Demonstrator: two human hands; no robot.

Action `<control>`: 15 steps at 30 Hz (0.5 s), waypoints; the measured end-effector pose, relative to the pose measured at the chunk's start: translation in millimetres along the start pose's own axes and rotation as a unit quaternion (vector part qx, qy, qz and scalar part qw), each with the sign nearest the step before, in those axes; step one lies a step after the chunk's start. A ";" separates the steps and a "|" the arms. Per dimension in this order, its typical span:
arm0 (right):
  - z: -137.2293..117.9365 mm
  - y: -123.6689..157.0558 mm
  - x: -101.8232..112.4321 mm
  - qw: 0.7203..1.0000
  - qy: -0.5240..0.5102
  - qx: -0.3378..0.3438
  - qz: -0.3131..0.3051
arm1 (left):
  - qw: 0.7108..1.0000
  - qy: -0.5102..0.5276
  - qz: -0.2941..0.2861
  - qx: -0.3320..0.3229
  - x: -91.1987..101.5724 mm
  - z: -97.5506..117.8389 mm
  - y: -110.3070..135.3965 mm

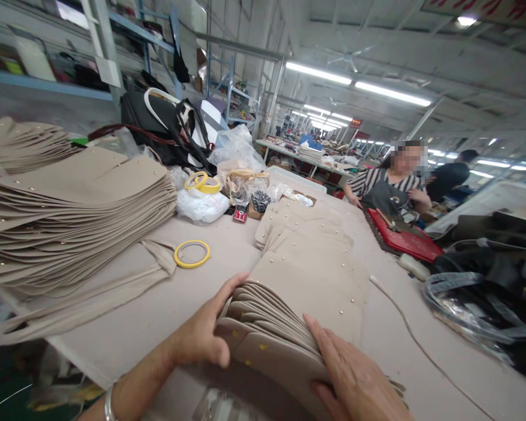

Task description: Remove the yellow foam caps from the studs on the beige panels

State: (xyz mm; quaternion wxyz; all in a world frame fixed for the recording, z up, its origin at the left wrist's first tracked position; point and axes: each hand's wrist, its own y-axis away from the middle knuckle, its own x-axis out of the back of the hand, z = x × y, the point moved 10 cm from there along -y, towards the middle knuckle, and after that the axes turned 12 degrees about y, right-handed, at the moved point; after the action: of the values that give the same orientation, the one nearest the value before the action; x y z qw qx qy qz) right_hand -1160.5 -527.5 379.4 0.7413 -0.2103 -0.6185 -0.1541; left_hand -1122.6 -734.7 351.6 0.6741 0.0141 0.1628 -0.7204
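Observation:
A fanned stack of beige panels (276, 351) with small metal studs lies in front of me, its near edges curling up and small yellow marks on the lowest faces. My left hand (206, 327) grips the stack's left edge, fingers behind it and thumb on the near side. At the right edge my right hand (350, 368) is closed round the panels, fingers on top and thumb below. More studded beige panels (311, 234) lie overlapped just beyond. A yellow tape roll (193, 264) rests flat on the table to the left of the stack.
On the left a tall pile of beige panels (70, 216) stands beside a long fabric strip (100, 301). Plastic bags (204, 204) and more tape rolls (201, 182) sit behind. Rightward are a cord (416, 339), black bags (499, 280), a red board (405, 237) and another person (390, 187).

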 end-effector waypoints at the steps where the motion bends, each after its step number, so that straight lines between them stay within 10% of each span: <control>1: -1.3 -1.3 -0.1 1.000 -0.001 0.004 -0.004 | 0.999 -0.032 0.018 0.004 -0.8 -2.7 1.2; 6: -9.0 -5.2 8.1 0.997 -0.022 -0.010 -0.078 | 0.990 -0.092 0.110 0.013 1.9 -12.8 5.0; 11: 9.8 16.7 31.0 0.982 -0.033 -0.129 -0.137 | 0.971 -0.226 0.075 0.008 7.4 -5.2 5.0; 15: 24.6 39.7 34.8 0.972 -0.046 -0.193 -0.127 | 0.899 -0.433 -0.031 -0.048 -18.0 33.6 -9.5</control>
State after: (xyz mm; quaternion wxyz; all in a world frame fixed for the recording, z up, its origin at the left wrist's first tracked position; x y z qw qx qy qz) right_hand -1155.5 -479.7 412.3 0.6320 -0.2758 -0.6319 -0.3538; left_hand -1123.6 -725.4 389.8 0.6552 -0.3368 -0.1108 -0.6671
